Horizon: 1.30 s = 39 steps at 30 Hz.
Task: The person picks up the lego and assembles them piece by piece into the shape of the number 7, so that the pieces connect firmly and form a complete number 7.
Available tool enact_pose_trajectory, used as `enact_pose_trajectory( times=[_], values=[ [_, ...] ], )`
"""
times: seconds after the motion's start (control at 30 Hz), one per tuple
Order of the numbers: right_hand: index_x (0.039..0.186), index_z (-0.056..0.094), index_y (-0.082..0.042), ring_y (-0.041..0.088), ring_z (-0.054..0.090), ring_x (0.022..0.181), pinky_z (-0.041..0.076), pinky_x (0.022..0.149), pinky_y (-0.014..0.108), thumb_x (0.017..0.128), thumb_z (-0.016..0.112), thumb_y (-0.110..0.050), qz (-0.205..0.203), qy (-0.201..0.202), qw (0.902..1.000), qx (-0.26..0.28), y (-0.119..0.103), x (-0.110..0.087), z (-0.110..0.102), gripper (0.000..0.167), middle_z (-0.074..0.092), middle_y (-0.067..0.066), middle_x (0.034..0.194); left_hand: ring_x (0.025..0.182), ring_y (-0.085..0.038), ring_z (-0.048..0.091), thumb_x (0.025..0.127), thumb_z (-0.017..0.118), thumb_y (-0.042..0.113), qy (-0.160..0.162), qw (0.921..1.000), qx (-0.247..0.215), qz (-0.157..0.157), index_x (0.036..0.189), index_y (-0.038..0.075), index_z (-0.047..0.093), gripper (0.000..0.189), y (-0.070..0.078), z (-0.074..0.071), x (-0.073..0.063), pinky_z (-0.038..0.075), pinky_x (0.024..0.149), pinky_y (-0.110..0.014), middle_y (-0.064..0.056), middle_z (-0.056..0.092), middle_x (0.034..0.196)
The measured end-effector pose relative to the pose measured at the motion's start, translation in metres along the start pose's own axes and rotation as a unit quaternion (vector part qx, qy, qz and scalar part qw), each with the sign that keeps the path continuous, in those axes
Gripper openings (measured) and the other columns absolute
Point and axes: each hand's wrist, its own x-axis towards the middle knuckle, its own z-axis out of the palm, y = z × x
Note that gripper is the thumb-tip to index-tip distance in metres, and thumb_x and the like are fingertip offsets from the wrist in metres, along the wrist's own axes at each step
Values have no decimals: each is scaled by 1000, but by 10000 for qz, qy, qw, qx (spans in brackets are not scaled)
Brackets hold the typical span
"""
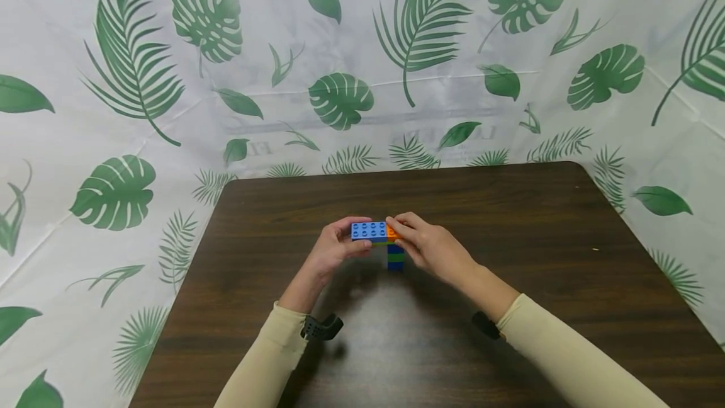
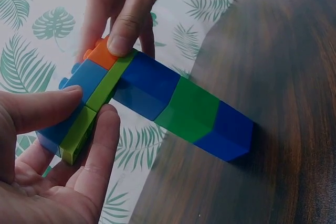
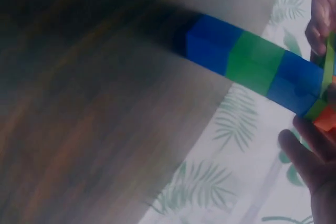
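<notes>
A column of blue and green toy building bricks (image 2: pixel 191 109) stands upright on the table. Across its top lie lime-green pieces (image 2: pixel 110 80), reaching out to the left. Above these sit a light blue studded brick (image 1: pixel 368 230) and, at its right end, an orange brick (image 1: pixel 391 232). My left hand (image 1: pixel 334 247) grips the overhanging blue end, thumb on the blue brick's side and fingers around the lime piece below. With thumb and fingers, my right hand (image 1: pixel 436 247) pinches the orange brick over the column. Part of the orange brick is hidden by those fingers.
The dark wood-grain table (image 1: pixel 272 219) extends around the bricks. A white leaf-patterned sheet (image 1: pixel 255 49) hangs behind and at both sides. Black straps with devices (image 1: pixel 321 327) sit on both wrists. A tiny pale speck (image 1: pixel 595 249) lies on the table's right.
</notes>
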Motion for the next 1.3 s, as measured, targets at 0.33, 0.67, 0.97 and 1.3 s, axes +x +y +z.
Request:
enact_pose_trajectory(
  times=[0.33, 0.67, 0.97, 1.3],
  values=[
    [144, 51, -15, 14, 64, 80, 56, 78, 27, 88, 75, -14, -95, -23, 9999, 86, 4, -4, 3, 62, 51, 4, 133, 97, -28, 64, 87, 72, 0, -31, 10000, 87, -33, 127, 6, 62, 42, 1, 0, 0, 56, 83, -39, -16, 58, 122],
    [144, 51, -14, 13, 62, 77, 56, 77, 26, 85, 77, -7, -125, 155, 9994, 278, 5, -5, 7, 65, 51, 3, 133, 96, -27, 64, 87, 72, 0, -36, 9999, 129, 38, 127, 6, 62, 42, 1, -1, 0, 56, 83, -39, -16, 59, 121],
    [148, 46, -21, 14, 63, 88, 55, 82, 31, 89, 74, -10, 102, 31, 9986, 522, 6, -7, 6, 66, 51, 1, 130, 109, -41, 60, 87, 71, -1, 82, 9999, 20, 85, 129, 4, 61, 43, 0, -7, -5, 55, 85, -40, -15, 62, 123],
    [149, 43, -26, 15, 59, 106, 51, 93, 36, 91, 70, -9, 544, -9, 9889, 1382, 13, -9, 8, 66, 54, -1, 127, 104, -38, 63, 86, 71, -4, 184, 9990, -118, 391, 129, -1, 59, 45, -1, -14, -7, 56, 83, -39, -19, 60, 124]
  ],
)
